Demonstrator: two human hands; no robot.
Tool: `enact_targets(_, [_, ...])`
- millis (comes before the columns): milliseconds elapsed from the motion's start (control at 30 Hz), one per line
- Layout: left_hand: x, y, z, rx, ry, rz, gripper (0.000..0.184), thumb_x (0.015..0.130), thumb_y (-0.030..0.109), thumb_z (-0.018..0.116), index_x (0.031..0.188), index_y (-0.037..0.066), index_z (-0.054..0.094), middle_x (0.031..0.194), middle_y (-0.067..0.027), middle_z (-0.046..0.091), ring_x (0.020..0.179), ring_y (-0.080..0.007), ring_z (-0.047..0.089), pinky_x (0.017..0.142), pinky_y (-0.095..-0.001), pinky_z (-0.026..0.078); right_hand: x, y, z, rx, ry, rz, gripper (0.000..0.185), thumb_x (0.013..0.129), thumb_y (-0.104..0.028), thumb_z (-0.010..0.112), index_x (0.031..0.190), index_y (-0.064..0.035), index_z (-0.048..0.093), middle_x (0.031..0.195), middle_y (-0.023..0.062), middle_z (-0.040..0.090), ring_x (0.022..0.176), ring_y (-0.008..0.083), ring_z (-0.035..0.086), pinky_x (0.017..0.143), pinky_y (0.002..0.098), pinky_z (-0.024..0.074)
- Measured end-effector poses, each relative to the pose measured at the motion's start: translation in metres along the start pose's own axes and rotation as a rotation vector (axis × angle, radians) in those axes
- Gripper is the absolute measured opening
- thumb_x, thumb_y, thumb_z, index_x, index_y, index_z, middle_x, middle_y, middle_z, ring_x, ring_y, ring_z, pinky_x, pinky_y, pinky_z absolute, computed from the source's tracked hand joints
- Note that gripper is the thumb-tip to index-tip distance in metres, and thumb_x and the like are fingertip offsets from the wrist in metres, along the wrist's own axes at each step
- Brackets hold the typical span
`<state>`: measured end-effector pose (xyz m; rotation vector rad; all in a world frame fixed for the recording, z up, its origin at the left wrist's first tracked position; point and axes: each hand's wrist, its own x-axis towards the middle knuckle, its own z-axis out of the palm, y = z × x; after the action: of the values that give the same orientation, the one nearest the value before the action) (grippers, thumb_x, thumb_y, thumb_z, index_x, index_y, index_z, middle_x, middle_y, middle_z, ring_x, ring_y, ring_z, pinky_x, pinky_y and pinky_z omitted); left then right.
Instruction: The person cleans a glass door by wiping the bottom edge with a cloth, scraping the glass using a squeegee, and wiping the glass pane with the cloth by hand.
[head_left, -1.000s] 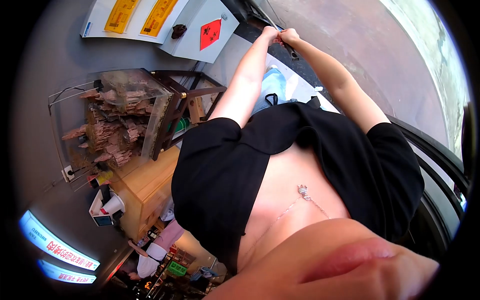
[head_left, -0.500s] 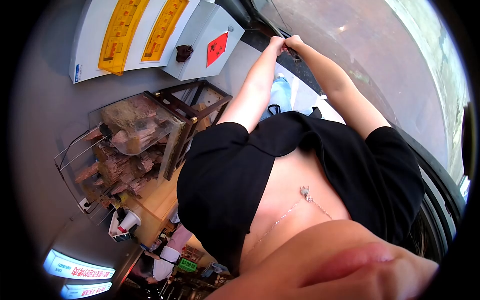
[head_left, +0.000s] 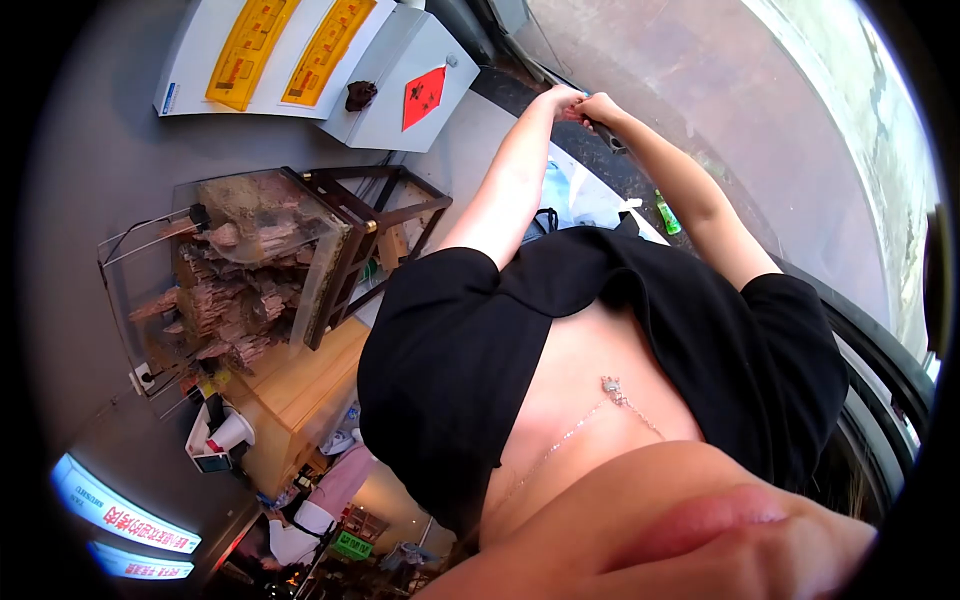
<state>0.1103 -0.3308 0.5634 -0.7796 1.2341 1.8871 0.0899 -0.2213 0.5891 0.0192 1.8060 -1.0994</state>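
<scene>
At the top of the view both my arms reach forward and the hands meet. My left hand (head_left: 564,100) is closed, its fingers curled beside the right. My right hand (head_left: 599,108) is wrapped round a dark handle with a greyish end (head_left: 611,139), which sticks out below the fist. Whether the left hand grips the same handle is hidden by the overlapping fingers. Light blue trousers (head_left: 575,195) show beneath my arms, past the black top (head_left: 440,330).
A large glass pane (head_left: 780,140) stands along the right. On the left are a tank of reddish rocks (head_left: 230,270), a dark wooden frame (head_left: 400,200) and a grey cabinet (head_left: 385,115). A green bottle-like item (head_left: 668,213) lies on the floor. Behind, a person (head_left: 310,515) bends.
My hands have dropped slightly, and more of the dark handle shows below the right one. The green item has come into view. The surroundings on the left have shifted left.
</scene>
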Motion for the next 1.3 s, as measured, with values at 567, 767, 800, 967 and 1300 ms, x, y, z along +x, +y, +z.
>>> enact_targets(567, [-0.048, 0.007, 0.006, 0.218, 0.053, -0.225, 0.017, 0.074, 0.007, 0.038, 0.080, -0.004, 0.051, 0.076, -0.0105, 0.056, 0.067, -0.0146, 0.055, 0.059, -0.0197, 0.047, -0.071, -0.009, 0.011, 0.024, -0.130, -0.176, 0.009, 0.066, -0.007, 0.049, 0.062, -0.0003, 0.053, 0.049, 0.0025, 0.046, 0.038, 0.0077, 0.041, 0.034, 0.0230, 0.0347])
enact_targets(767, [-0.045, 0.009, -0.035, 0.119, 0.240, 0.137, 0.021, 0.079, 0.010, 0.035, 0.072, -0.003, 0.051, 0.062, -0.0103, 0.054, 0.047, -0.0158, 0.051, 0.046, -0.0197, 0.045, -0.037, -0.051, 0.032, 0.048, -0.119, -0.137, 0.010, 0.064, -0.009, 0.052, 0.059, -0.0012, 0.054, 0.049, 0.0018, 0.047, 0.039, 0.0077, 0.043, 0.035, 0.0237, 0.0364])
enact_targets(800, [-0.048, 0.010, -0.035, 0.092, 0.270, 0.143, 0.022, 0.079, 0.014, 0.038, 0.069, 0.000, 0.051, 0.057, -0.0075, 0.052, 0.044, -0.0143, 0.048, 0.043, -0.0183, 0.042, -0.025, -0.052, 0.034, 0.048, -0.099, -0.126, 0.010, 0.064, -0.009, 0.052, 0.058, -0.0013, 0.054, 0.049, 0.0018, 0.047, 0.038, 0.0077, 0.043, 0.035, 0.0238, 0.0365])
enact_targets(967, [-0.020, 0.009, -0.048, -0.030, 0.468, 0.237, 0.023, 0.078, 0.019, 0.041, 0.065, 0.001, 0.048, 0.055, -0.0070, 0.049, 0.044, -0.0161, 0.047, 0.041, -0.0233, 0.041, 0.030, -0.045, 0.041, 0.014, 0.004, -0.053, 0.008, 0.063, -0.008, 0.052, 0.058, -0.0027, 0.054, 0.049, 0.0016, 0.048, 0.038, 0.0072, 0.042, 0.035, 0.0239, 0.0370])
enact_targets(1300, [0.019, 0.029, -0.066, -0.209, 0.270, 0.111, 0.017, 0.075, 0.008, 0.038, 0.066, -0.003, 0.049, 0.056, -0.0088, 0.048, 0.044, -0.0153, 0.044, 0.040, -0.0245, 0.039, 0.085, -0.045, 0.027, 0.181, -0.054, 0.086, 0.013, 0.069, -0.013, 0.053, 0.061, -0.0034, 0.055, 0.049, 0.0003, 0.046, 0.036, 0.0056, 0.040, 0.033, 0.0213, 0.0345])
